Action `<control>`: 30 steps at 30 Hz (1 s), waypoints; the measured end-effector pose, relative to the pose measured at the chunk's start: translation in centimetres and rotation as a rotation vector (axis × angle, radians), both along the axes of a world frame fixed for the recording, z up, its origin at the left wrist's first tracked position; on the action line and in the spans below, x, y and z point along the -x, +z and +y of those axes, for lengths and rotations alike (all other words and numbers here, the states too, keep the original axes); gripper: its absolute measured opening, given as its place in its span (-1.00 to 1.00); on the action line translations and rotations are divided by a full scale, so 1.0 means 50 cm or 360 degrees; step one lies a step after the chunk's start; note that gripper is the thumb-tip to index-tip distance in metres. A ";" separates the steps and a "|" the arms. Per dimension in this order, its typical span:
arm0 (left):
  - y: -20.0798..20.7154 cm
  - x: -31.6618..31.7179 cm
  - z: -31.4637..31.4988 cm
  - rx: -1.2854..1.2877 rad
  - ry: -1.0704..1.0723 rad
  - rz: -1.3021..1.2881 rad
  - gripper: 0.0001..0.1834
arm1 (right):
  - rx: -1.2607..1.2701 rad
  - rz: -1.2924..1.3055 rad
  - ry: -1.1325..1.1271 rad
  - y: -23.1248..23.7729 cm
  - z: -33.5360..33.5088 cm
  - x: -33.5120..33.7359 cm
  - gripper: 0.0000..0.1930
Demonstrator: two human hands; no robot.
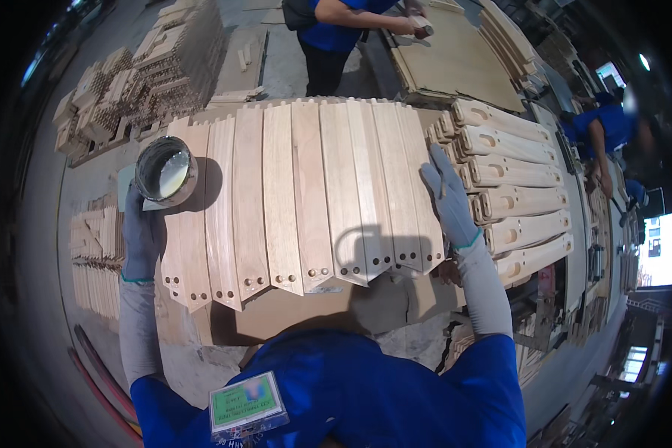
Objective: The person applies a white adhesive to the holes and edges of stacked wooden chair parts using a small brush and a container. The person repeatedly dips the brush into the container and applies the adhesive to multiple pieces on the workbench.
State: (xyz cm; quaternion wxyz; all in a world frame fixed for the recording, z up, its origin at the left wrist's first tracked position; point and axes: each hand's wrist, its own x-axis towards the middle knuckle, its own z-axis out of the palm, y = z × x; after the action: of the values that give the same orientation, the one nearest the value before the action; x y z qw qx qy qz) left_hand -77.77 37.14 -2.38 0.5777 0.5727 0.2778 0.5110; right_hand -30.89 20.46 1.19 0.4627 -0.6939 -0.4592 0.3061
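My left hand (140, 243), in a grey glove, closes around the side of a round metal can (179, 196). A pale, yellowish liquid (173, 175) lies inside, and dried residue coats its inner wall. The can is over the left end of a row of light wooden slats (280, 194), casting a shadow on them. These slats lie side by side, with small pegs at their far ends and dark round holes near their angled near ends. My gloved right hand (455, 205) has its fingers stretched along the right edge of the row.
Shaped wooden pieces with oval slots (515, 172) are stacked on the right. Tall wood stacks (172, 60) stand at the far left, with another stack (97, 261) below. A co-worker (336, 30) works by a board-topped stack (455, 67); another person (605, 131) is at far right.
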 end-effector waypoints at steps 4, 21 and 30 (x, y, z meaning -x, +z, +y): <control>0.017 -0.025 0.019 0.0053 -0.0068 -0.0084 -0.62 | -0.0140 0.0194 -0.0003 -0.034 0.011 -0.023 -0.40; 0.040 -0.067 0.060 0.0329 -0.0069 -0.0324 -0.63 | -0.0204 0.0360 -0.0022 -0.037 0.094 -0.042 -0.48; 0.043 -0.066 0.095 0.0337 0.0005 -0.0252 -0.61 | -0.0308 -0.0368 -0.0153 -0.012 0.131 -0.074 -0.53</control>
State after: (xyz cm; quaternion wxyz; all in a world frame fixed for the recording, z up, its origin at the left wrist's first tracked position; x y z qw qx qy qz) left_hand -74.45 41.91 -0.22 0.6541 0.4660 0.2846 0.5234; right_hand -27.20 27.03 0.61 0.4855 -0.6977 -0.5031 0.1559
